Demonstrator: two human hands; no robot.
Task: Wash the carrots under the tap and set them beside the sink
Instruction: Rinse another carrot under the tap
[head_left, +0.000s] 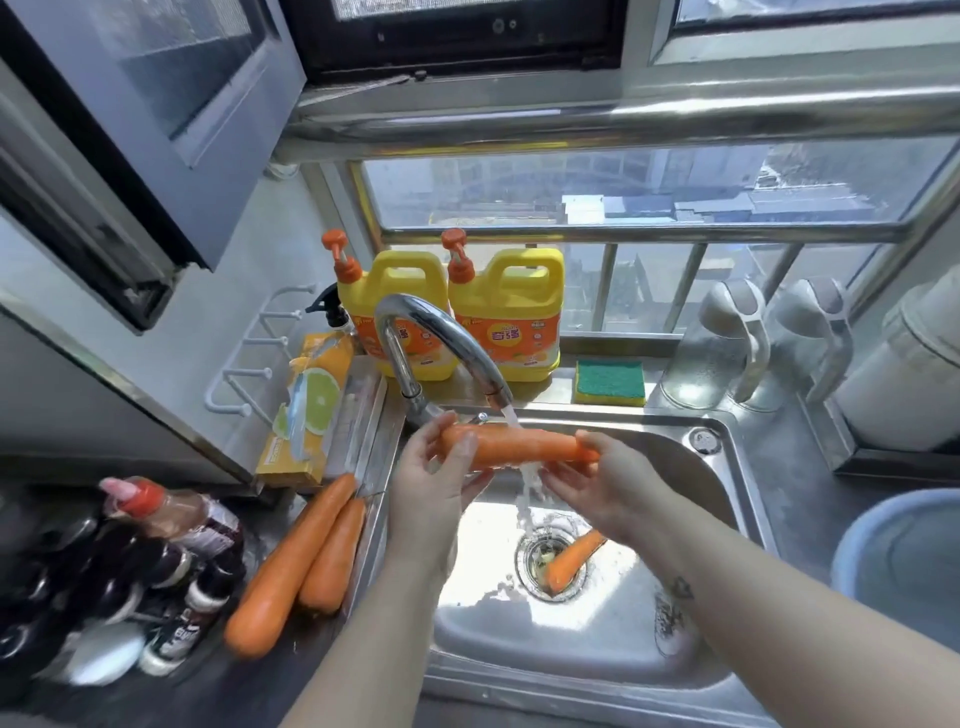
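A long orange carrot (519, 446) lies level under the running tap (441, 338), water streaming over its middle. My left hand (436, 478) grips its thick left end. My right hand (597, 483) holds its right end, thumb on top and fingers below. Another carrot (571, 561) lies in the steel sink (701, 519), across the drain. Two more carrots (296, 566) rest side by side on the counter left of the sink.
Two yellow detergent jugs (504, 312) and a green sponge (609, 379) stand behind the sink. Dark sauce bottles (130, 561) crowd the left counter, next to a yellow box (306, 415). Clear jugs (722, 353) and a blue basin (904, 556) sit to the right.
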